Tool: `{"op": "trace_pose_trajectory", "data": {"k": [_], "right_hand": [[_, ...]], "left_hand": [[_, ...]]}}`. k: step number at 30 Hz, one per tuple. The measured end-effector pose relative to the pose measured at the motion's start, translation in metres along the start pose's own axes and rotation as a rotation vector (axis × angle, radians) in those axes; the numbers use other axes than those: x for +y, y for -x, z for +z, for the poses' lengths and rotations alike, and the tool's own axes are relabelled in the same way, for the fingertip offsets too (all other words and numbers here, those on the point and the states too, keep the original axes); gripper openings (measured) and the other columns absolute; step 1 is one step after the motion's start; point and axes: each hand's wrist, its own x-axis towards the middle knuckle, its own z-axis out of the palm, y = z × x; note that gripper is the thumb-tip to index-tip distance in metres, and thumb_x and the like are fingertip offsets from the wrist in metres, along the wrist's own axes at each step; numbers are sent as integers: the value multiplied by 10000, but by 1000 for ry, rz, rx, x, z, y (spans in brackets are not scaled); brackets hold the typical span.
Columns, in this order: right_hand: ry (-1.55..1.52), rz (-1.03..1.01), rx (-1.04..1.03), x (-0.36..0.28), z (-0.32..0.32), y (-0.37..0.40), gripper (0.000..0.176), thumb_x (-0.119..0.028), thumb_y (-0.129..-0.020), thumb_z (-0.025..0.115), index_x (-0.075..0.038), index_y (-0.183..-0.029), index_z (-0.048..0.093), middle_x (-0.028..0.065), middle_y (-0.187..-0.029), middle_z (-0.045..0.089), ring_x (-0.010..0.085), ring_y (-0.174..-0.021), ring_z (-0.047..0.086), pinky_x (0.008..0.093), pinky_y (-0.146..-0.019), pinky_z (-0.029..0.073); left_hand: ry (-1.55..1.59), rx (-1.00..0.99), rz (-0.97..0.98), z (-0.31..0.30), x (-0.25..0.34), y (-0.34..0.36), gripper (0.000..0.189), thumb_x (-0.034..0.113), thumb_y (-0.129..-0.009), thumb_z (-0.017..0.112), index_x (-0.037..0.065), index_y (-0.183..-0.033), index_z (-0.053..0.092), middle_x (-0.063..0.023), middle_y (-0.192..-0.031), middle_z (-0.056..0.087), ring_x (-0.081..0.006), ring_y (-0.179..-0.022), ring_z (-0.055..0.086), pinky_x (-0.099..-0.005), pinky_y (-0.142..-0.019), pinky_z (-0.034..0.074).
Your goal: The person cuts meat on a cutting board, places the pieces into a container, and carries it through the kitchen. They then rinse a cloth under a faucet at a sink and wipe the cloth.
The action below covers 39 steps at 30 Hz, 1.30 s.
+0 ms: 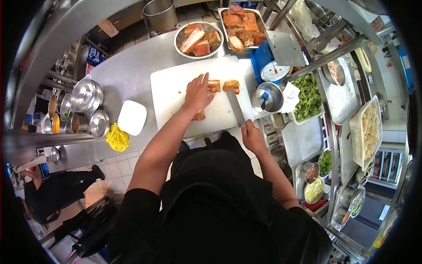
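Note:
On the white cutting board [169, 88], my left hand [198, 93] lies with fingers stretched out, right beside a piece of cooked pork [214, 86]. My right hand [252, 137] is wrapped round the handle of a kitchen knife [237, 110]. The knife's blade points away from me, its tip close to a second pork piece [231, 86] at the right of the board. Another chunk of pork [199, 115] sits under my left wrist, partly hidden by it.
Behind the board stand a bowl of pork chunks [212, 37] and a tray of pork [259, 20]. A blue scale [260, 61] and a steel pot [274, 99] are at the right. Leftward lie a white lid [132, 117] and a yellow cloth [117, 137]. Another person [57, 193] is at far left.

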Motion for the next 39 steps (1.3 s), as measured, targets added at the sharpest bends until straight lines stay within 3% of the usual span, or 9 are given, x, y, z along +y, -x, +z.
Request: {"op": "trace_pose_trajectory", "data": {"k": [1,5,8,13,15,18,24,34,39], "right_hand": [[3,-4,3,-3,-2,0,238,-246,-1038,535,-20,-1070,471,333,-771,646,563,-790,626,643,-690,469],[10,52,-27,-13,-17,10,247,-255,-1042,528,-19,-1092,472,338,-789,650,571,-809,622,648,-701,464],[-27,98,-47,-19,-19,15,251,-256,-1046,521,-14,-1095,471,336,-792,652,575,-802,618,648,-706,468],[37,1,-51,-37,-11,4,244,-242,-1055,499,-1,-1078,475,330,-813,663,553,-804,639,634,-725,488],[27,-15,-64,-53,-6,-7,240,-238,-1055,495,1,-1078,474,331,-826,666,545,-813,646,628,-731,494],[28,-70,-66,-65,12,-27,234,-227,-1052,501,2,-1087,471,331,-805,664,541,-790,648,629,-704,494],[79,-83,-82,-92,31,-52,238,-198,-1046,497,8,-1162,469,329,-803,673,533,-778,657,627,-714,506],[306,12,-305,-92,9,-38,290,-207,-1031,472,49,-1166,480,344,-873,690,515,-839,684,600,-790,535],[316,1,-289,-73,29,-36,263,-168,-1021,458,67,-1138,482,328,-872,697,494,-853,697,580,-781,548]], "left_hand": [[-59,-61,11,3,1,-13,892,347,-859,764,46,-1579,333,-196,-1554,435,-348,-1435,394,-488,-1195,273],[-143,-250,-18,-3,9,-28,699,405,-845,786,53,-1410,574,-164,-1447,544,-325,-1382,437,-474,-1157,307],[-145,-222,36,-6,17,7,680,470,-799,816,42,-1301,653,-155,-1400,579,-326,-1337,472,-467,-1135,325],[-73,-162,25,2,17,54,831,522,-748,836,7,-1356,598,-167,-1369,581,-326,-1297,501,-456,-1131,345],[110,50,34,3,11,60,829,424,-714,892,2,-1350,569,-180,-1368,579,-354,-1254,534,-475,-1121,372],[276,23,169,-5,7,57,737,277,-688,923,13,-1277,568,-179,-1288,594,-368,-1211,554,-470,-1084,417],[396,-109,124,9,-2,51,450,71,-734,863,40,-1081,577,-142,-1063,584,-361,-1054,618,-436,-895,532],[479,-93,151,25,-14,49,366,33,-741,853,44,-1009,604,-129,-1076,607,-356,-1034,631,-440,-880,538],[488,-93,147,24,-11,50,364,3,-717,854,48,-985,612,-120,-1033,619,-359,-1009,635,-437,-851,542]]}}
